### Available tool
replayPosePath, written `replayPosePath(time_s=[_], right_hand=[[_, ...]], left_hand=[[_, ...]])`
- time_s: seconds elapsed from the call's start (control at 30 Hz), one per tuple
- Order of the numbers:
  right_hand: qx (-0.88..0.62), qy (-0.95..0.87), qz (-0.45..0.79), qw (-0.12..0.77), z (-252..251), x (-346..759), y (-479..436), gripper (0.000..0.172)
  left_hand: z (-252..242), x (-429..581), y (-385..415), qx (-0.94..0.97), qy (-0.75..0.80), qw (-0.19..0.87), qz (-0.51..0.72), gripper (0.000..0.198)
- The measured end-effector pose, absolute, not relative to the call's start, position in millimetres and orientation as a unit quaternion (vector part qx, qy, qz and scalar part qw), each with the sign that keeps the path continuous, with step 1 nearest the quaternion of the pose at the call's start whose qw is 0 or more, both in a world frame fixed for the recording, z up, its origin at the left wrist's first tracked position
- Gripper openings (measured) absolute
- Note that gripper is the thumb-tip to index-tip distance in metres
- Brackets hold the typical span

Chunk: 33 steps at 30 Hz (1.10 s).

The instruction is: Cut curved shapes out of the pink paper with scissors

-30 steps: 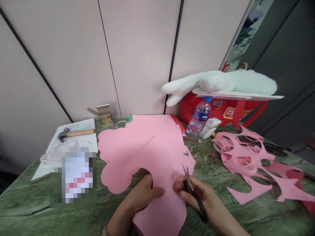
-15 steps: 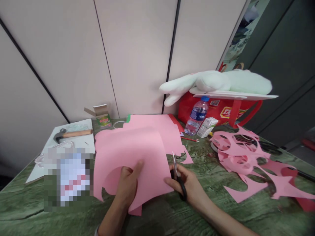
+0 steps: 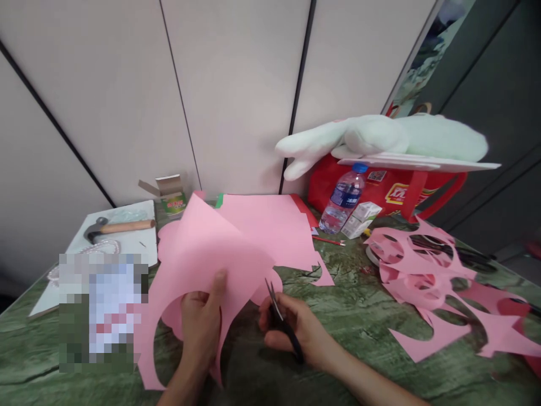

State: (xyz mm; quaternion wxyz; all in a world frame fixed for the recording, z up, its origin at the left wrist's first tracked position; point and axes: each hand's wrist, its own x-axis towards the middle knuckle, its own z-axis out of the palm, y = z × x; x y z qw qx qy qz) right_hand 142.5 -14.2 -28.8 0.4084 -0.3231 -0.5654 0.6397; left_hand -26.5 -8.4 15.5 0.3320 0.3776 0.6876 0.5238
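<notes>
A large sheet of pink paper (image 3: 203,242) with curved cutouts along its lower edge is raised over the table. My left hand (image 3: 200,321) grips it near the bottom, thumb on top and fingers curled beneath. My right hand (image 3: 296,327) is closed around black-handled scissors (image 3: 281,318), whose blades point up and away, just right of the held sheet and apart from it. Behind lies a stack of pink paper (image 3: 270,225), and scalloped pink pieces show partly under the held sheet.
Pink paper scraps (image 3: 426,282) are heaped at the right. Behind stand a water bottle (image 3: 344,197), a small carton (image 3: 361,220) and a red bag (image 3: 380,192) with a white plush toy (image 3: 380,138) above. A hammer (image 3: 120,226) lies on a white board (image 3: 80,242) at left.
The pink sheet has turned and tilted, its corner now pointing up. My left hand has shifted left and down with it. My right hand has let go of the sheet's edge, keeping the scissors.
</notes>
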Motion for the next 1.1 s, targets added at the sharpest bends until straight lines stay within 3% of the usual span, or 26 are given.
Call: replayPosePath(time_s=[0.23, 0.43, 1.1], right_hand=[[-0.297, -0.557, 0.654, 0.418, -20.5, 140.6, -19.6, 0.045], [-0.274, -0.527, 0.662, 0.458, -15.0, 140.8, -18.5, 0.049], [-0.311, -0.53, 0.651, 0.445, -22.9, 141.1, -22.4, 0.055]], left_hand=[[12.8, -11.3, -12.4, 0.411, 0.695, 0.355, 0.472, 0.056], [5.5, -6.9, -16.6, 0.404, 0.697, 0.389, 0.447, 0.048], [0.3, -2.6, -18.7, 0.446, 0.7, 0.327, 0.451, 0.049]])
